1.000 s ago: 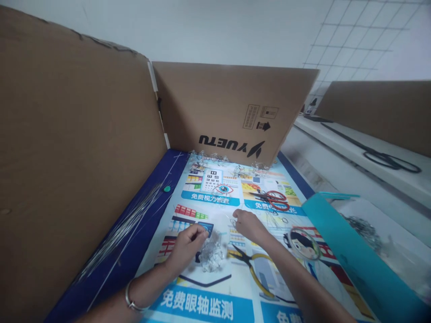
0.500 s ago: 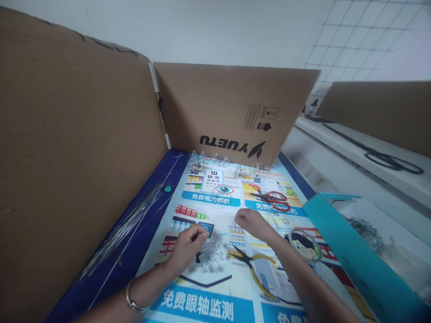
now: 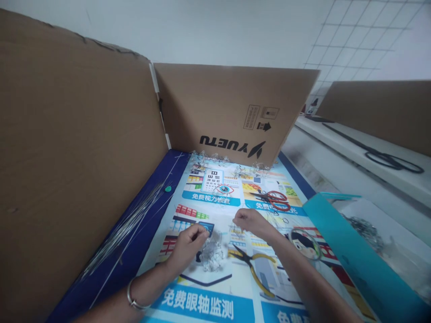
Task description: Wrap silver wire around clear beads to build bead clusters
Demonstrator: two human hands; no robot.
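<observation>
My left hand (image 3: 192,240) is closed in a pinch beside a tangle of thin bent wire (image 3: 214,255); a wire piece seems to run from its fingertips, though it is very faint. My right hand (image 3: 251,220) pinches as well, a little farther away and to the right, with fine wire showing at its fingertips. Below it lie yellow-handled pliers (image 3: 251,264), jaws pointing up and left. Red-handled scissors (image 3: 274,199) rest beyond my right hand. A round clear dish (image 3: 305,244) is partly covered by my right forearm.
Cardboard panels (image 3: 232,107) wall the left and back. Straight wires (image 3: 124,229) lie along the left edge near a green lump (image 3: 168,189). Bent wire pieces (image 3: 212,157) line the back. To the right, a teal box (image 3: 363,255) holds coiled wire (image 3: 367,231); black scissors (image 3: 387,159) lie beyond.
My right hand has shifted very slightly to the left. The left hand stays in nearly the same place, still pinching.
</observation>
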